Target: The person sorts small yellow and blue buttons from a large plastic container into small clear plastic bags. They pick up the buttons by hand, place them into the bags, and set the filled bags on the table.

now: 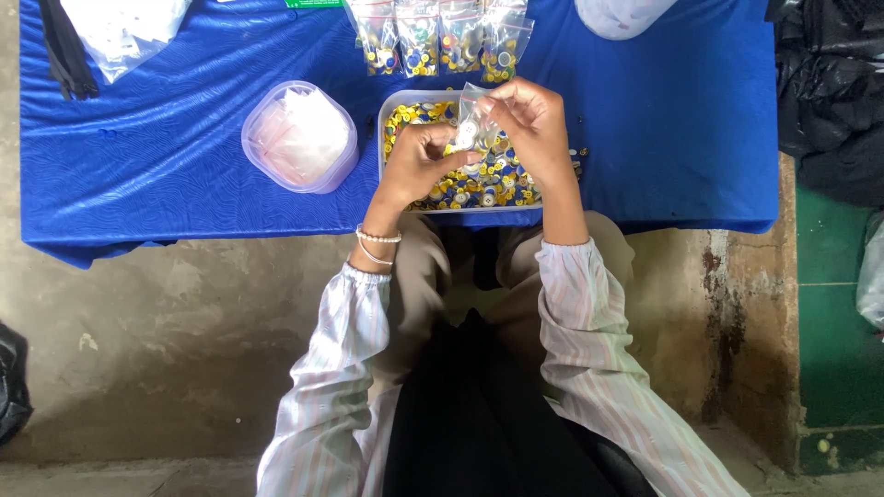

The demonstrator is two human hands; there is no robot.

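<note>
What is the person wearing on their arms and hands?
Both arms are in long, loose sleeves of pale cloth with thin pink and light stripes, gathered at the cuffs. The left wrist wears two bracelets: one of small white beads and one thin band. The left hand and right hand are bare, with no gloves.

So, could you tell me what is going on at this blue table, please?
A seated person holds a small clear plastic bag in both hands: the left hand pinches it from below, the right hand from above. Under them sits a white tray full of yellow, blue and white buttons. A row of filled bags lies beyond it, and a round clear container stands to the left on the blue cloth.
</note>
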